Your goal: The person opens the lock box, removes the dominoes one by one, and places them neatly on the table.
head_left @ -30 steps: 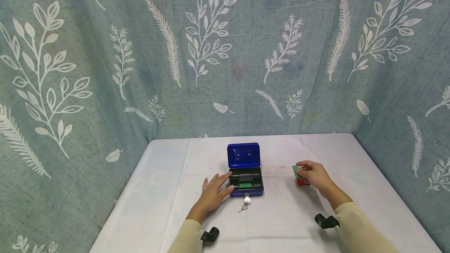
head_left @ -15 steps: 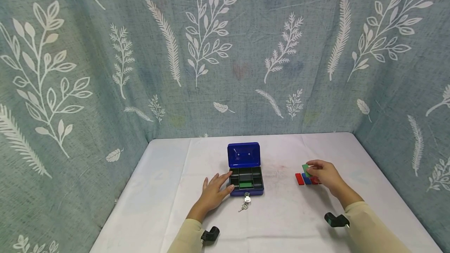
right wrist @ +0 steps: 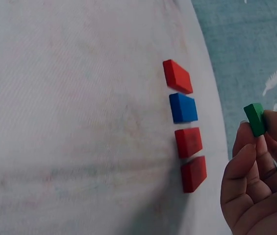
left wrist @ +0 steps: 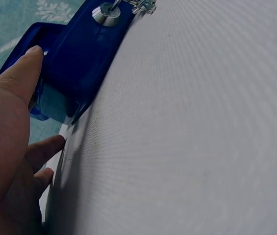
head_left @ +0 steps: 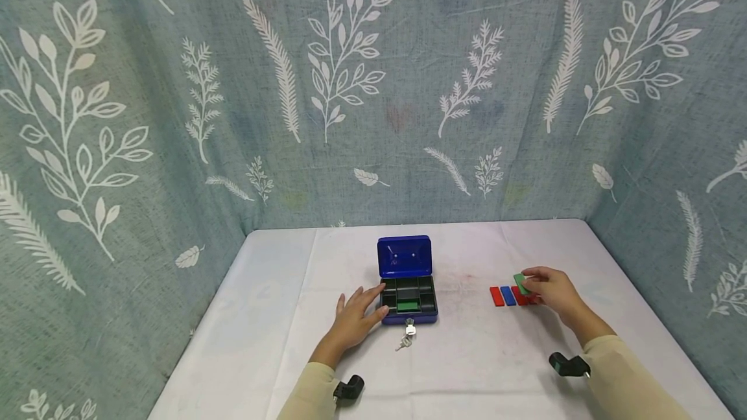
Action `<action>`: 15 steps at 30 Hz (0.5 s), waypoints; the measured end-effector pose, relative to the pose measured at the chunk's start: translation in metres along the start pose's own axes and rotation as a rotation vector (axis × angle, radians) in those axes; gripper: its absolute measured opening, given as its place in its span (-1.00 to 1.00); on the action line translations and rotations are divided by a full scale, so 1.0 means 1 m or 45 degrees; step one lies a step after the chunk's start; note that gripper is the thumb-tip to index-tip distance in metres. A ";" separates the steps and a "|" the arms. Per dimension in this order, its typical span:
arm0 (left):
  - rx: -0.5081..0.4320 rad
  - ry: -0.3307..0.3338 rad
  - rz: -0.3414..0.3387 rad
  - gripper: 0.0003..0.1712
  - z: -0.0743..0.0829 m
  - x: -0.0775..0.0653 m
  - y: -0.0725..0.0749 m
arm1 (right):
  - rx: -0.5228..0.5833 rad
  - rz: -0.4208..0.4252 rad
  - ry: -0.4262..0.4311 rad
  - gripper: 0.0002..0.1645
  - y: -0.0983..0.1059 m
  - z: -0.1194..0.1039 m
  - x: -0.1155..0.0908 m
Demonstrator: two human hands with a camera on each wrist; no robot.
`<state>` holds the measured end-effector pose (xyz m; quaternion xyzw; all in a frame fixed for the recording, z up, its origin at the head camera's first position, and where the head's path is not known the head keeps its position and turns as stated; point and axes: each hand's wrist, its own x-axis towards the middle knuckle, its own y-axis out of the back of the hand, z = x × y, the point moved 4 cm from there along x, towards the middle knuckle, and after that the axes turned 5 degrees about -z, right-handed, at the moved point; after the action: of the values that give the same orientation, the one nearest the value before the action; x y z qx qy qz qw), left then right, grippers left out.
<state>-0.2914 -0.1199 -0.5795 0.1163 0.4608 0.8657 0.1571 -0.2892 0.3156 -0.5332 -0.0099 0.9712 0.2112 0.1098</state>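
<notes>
My right hand (head_left: 551, 289) pinches a green block (right wrist: 256, 119) between thumb and fingertips, held above a row of blocks on the table. That row has a red block (right wrist: 178, 77) at one end, then a blue block (right wrist: 183, 107), then two more red ones. With fingers spread, my left hand (head_left: 353, 321) rests against the left side of an open blue cash box (head_left: 409, 319). In the left wrist view its thumb touches the box's wall near the front corner. Inside the box's black compartment tray (head_left: 388, 291) lies another green block (head_left: 408, 306).
Keys (head_left: 405, 341) hang from the lock on the box's front. The box's lid (head_left: 404, 256) stands raised at the back. A white cloth (head_left: 461, 368) covers the table, and a leaf-patterned curtain (head_left: 350, 96) surrounds its far side and flanks.
My right hand has moved to the right with the green block, uncovering the red and blue blocks under it. My left hand has stayed at the box.
</notes>
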 end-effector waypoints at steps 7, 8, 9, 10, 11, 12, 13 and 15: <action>0.001 -0.004 0.000 -0.24 0.001 -0.001 0.000 | -0.036 0.037 -0.008 -0.50 0.006 0.005 -0.005; 0.000 -0.003 -0.001 -0.24 0.001 -0.001 0.000 | -0.038 0.041 -0.009 -0.50 0.008 0.007 -0.004; -0.001 -0.002 -0.002 -0.24 0.001 -0.001 0.000 | -0.041 0.044 -0.007 -0.49 0.009 0.009 -0.004; -0.003 -0.002 -0.003 -0.24 0.001 -0.001 0.000 | -0.045 0.046 -0.007 -0.49 0.010 0.011 -0.004; -0.003 0.000 -0.005 -0.24 0.001 -0.001 0.000 | -0.046 0.048 -0.010 -0.49 0.012 0.013 -0.003; -0.004 0.002 -0.006 -0.24 0.001 -0.001 0.000 | -0.047 0.049 -0.015 -0.49 0.013 0.015 -0.003; -0.003 0.001 -0.005 -0.24 0.001 -0.001 0.000 | -0.045 0.051 -0.020 -0.48 0.015 0.017 -0.002; -0.005 0.000 -0.003 -0.25 0.001 0.000 0.000 | -0.046 0.037 -0.018 -0.46 0.017 0.019 -0.002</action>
<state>-0.2909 -0.1199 -0.5790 0.1155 0.4593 0.8664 0.1584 -0.2843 0.3390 -0.5431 0.0036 0.9664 0.2305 0.1135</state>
